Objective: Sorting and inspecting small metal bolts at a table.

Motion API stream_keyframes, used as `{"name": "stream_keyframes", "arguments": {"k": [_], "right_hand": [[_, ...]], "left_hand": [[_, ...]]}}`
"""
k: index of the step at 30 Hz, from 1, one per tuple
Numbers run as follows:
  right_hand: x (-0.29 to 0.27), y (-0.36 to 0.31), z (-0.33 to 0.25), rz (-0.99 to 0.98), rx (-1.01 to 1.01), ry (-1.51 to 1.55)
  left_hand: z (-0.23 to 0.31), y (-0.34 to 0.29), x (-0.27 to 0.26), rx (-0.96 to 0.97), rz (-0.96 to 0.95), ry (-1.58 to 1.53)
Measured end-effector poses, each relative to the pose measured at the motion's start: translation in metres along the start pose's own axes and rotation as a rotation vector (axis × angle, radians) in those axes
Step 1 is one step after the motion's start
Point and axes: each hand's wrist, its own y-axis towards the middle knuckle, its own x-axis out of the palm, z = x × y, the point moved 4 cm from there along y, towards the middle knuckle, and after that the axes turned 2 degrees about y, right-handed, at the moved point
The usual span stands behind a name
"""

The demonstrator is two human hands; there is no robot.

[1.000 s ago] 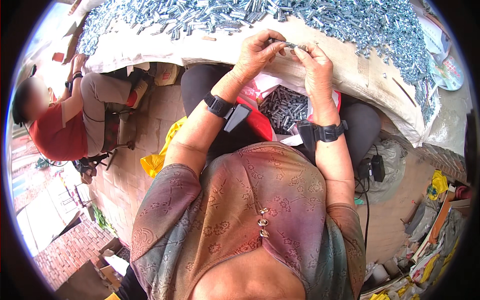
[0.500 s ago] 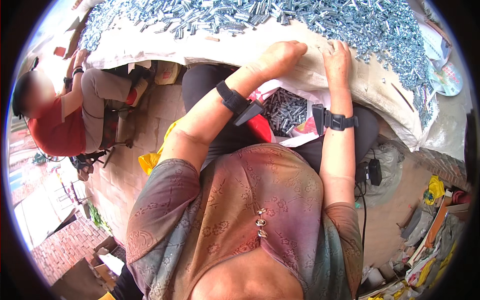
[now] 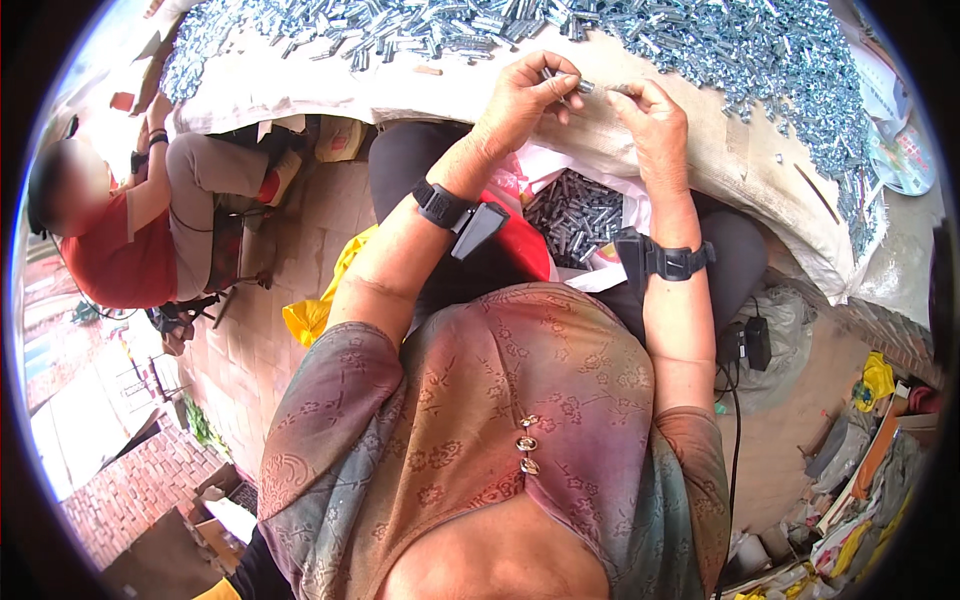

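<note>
A small metal part (image 3: 585,87) is sticking out of the left hand (image 3: 532,100), pointing toward the right and sitting above the near edge of a pale cloth (image 3: 290,85). The left thumb and fingers are pressing together on it, with a darker bit showing between the fingers. The right hand (image 3: 655,125) is hanging just beside the part, a narrow gap showing between; its thumb and fingers are curling toward each other, and I cannot tell whether they are pinching anything. Beyond the hands, a wide spread of shiny bluish metal pieces (image 3: 430,30) is covering the far portion of the cloth. Below the hands, an open bag (image 3: 635,208) is holding many dark metal cylinders (image 3: 572,215) between the knees, with red material (image 3: 520,240) lying along its left side. Both wrists are wearing black bands (image 3: 680,262). Farther out, yellow material (image 3: 320,310) is lying by the left forearm, and a black box (image 3: 757,343) is resting to the right near a cable. At far left, a co-worker in a red top (image 3: 120,260) is sitting with both arms reaching toward the cloth's edge
</note>
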Motion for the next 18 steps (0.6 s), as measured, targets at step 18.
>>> {"name": "stream_keyframes", "arguments": {"k": [18], "right_hand": [[0.016, -0.020, -0.003, -0.092, 0.288, 0.568]], "left_hand": [[0.006, -0.009, 0.006, 0.128, -0.062, 0.180]]}}
